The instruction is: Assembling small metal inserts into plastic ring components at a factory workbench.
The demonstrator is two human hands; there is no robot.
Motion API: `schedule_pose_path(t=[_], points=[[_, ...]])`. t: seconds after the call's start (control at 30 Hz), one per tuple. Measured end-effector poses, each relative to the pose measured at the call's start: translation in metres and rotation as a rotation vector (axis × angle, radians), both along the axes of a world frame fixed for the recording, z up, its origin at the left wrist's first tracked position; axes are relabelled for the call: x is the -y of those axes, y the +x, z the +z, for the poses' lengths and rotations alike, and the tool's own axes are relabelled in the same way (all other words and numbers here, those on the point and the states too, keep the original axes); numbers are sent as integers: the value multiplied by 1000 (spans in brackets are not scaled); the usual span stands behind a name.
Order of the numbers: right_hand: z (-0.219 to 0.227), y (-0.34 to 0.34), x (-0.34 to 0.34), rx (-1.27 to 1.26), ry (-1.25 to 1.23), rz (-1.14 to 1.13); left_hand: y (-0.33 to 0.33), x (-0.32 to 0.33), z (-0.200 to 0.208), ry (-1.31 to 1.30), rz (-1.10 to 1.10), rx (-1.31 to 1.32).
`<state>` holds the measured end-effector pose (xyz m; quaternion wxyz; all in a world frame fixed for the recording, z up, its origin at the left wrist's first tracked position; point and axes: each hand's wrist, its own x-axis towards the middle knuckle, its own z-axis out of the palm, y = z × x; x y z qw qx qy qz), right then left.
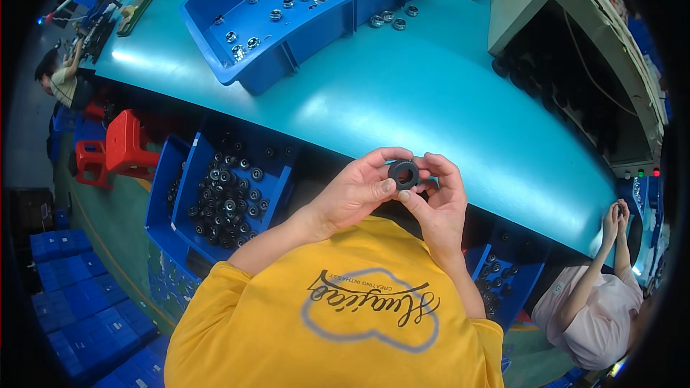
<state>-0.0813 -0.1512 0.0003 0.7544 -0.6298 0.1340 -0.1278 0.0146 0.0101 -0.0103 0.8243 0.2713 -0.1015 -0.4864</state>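
Between my two hands, just in front of my chest at the table's near edge, is a small black ring-shaped part (404, 173) with a round opening through its middle. My left hand (359, 185) pinches its left side between thumb and fingers. On the other side my right hand (438, 194) grips it, the thumb at its lower edge and the fingers curled behind. Parts of the ring are covered by my fingertips.
On the turquoise table (402, 100) a blue tray (316, 39) holds several shiny round parts; a few lie beside it. Blue bins (277, 205) with black round parts stand below the left edge. A metal housing (535, 7) stands at right. Co-workers sit far left and right, near red stools (128, 144).
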Motion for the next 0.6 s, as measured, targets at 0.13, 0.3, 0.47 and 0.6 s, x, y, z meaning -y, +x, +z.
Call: schedule_pose_path(t=[0.13,0.3,0.47,0.6], points=[[-2,0,0,4,-45,-6,0,1,2,11,30,14],[16,8,5,127,-682,107,3,-5,-9,287,87,302],[-6,6,9,35,-227,174,-5,-2,-1,340,166,422],[-21,7,10,-6,421,190,-5,-3,15,440,164,517]])
